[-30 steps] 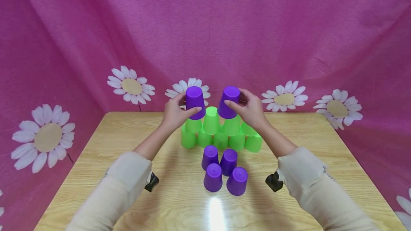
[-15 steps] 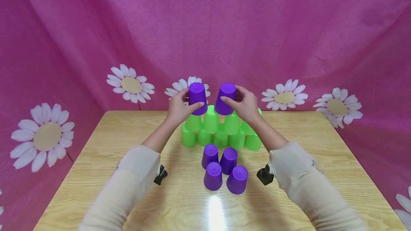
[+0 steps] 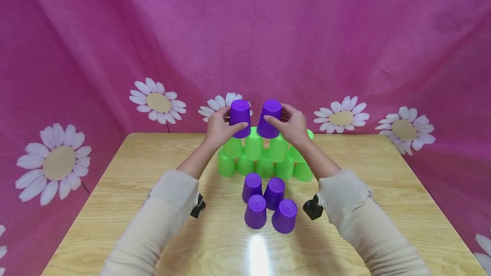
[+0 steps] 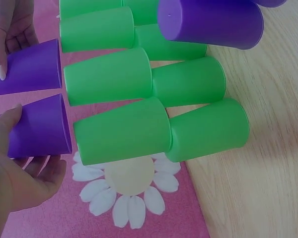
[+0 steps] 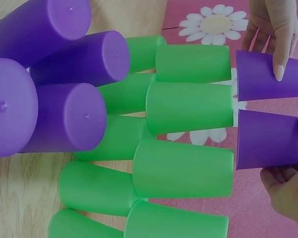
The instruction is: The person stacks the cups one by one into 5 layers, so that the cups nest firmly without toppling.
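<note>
My left hand (image 3: 219,129) pinches an upside-down purple cup (image 3: 239,112), thumb across its near side and fingers behind. In my right hand (image 3: 293,127) is a second upside-down purple cup (image 3: 271,109), gripped the same way. Both cups are side by side over a two-row wall of upside-down green cups; the upper row (image 3: 253,146) straddles the joints of the lower row (image 3: 265,168). In the left wrist view, a narrow gap shows between the left purple cup (image 4: 42,126) and the green cup (image 4: 124,131) under it. The right cup (image 5: 270,141) likewise hangs close over the row.
Several more upside-down purple cups (image 3: 255,213) stand in a cluster on the wooden table (image 3: 153,208), in front of the green wall and between my forearms. A pink cloth (image 3: 245,33) with daisies hangs behind the table and along its sides.
My left hand has carried its cup to the right and slightly up. The right hand has shifted its cup a little left and up, so the two cups are nearer each other.
</note>
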### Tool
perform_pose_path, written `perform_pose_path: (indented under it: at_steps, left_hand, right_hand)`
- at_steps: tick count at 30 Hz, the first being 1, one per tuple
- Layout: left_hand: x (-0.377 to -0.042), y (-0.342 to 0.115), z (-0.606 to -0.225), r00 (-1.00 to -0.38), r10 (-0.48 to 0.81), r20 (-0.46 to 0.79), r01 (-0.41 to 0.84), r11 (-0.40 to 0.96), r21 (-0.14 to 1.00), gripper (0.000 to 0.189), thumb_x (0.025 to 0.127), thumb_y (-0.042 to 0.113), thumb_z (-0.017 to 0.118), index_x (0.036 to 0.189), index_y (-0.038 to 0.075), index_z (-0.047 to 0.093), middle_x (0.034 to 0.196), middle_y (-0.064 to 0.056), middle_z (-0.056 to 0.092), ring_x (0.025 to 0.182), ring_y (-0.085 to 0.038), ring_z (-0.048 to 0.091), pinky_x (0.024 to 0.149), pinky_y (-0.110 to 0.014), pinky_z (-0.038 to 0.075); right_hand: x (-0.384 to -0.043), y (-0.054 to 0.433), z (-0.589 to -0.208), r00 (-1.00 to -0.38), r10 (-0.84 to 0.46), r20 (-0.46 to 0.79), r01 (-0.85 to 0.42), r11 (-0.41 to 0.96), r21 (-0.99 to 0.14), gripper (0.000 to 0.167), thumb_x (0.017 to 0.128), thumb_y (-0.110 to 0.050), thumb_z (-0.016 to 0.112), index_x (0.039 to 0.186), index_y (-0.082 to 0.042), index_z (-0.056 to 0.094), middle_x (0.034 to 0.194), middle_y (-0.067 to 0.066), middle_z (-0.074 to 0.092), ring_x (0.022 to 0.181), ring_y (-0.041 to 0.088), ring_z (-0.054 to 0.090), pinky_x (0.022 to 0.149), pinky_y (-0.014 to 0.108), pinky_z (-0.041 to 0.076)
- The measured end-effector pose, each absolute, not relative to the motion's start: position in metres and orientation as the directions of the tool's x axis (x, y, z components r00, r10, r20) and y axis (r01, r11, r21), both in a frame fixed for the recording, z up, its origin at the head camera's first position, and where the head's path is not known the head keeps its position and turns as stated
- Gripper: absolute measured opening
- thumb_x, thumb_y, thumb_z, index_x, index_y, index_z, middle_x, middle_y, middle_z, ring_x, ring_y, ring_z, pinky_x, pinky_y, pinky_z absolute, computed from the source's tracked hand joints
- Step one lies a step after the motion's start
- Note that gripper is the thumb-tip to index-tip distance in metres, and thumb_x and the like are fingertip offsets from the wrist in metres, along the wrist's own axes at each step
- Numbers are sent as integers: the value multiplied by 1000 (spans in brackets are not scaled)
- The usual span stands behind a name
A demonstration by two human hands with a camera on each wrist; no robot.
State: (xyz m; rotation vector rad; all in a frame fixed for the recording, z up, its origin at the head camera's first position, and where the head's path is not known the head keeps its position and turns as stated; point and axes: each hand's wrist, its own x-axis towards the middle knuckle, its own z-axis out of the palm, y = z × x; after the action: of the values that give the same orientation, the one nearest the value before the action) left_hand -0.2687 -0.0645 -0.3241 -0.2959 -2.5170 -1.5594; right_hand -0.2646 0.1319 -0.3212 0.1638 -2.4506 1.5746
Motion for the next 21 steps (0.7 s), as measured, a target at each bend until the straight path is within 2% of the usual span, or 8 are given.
perform_pose_path:
  at_steps: [21]
  left_hand:
    - [-271,-61,-329,-969,49,243,240,441,865,56,78,11,72,126,-6,50,119,-26,58,108,-38,59,93,-41,51]
  right_hand:
    - [-266,129,-326,-970,9,241,-219,389,-895,56,82,-14,69,130,5,48,119,26,59,109,37,60,95,40,50]
